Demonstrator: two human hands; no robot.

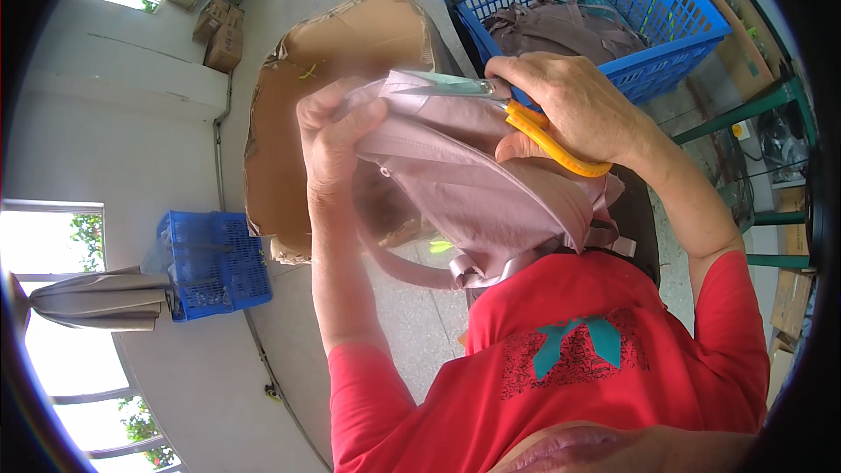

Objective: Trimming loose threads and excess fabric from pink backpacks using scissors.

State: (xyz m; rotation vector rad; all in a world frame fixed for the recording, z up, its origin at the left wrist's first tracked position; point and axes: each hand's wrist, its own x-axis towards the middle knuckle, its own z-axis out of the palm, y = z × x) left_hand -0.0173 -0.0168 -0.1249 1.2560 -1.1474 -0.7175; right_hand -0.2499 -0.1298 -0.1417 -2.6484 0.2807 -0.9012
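A dusty-pink fabric bag (455, 184) with straps and buckles rests against my lap. My left hand (337, 127) pinches its upper left edge between thumb and fingers. In my right hand (569, 105) is a pair of scissors (556, 142) with orange handles, my fingers in the loops. The scissors' blades point left and lie at the bag's top edge, close to my left fingers. They look slightly apart, one on each side of a pale fabric piece, though the exact contact is hard to make out.
A large open cardboard box (272, 140) stands beyond my left hand. At the upper right, a blue plastic crate (648, 79) holds greyish-brown fabric bags (561, 28). Blue crates (219, 263) stand by the left wall, and a green metal frame (745, 114) is at the right.
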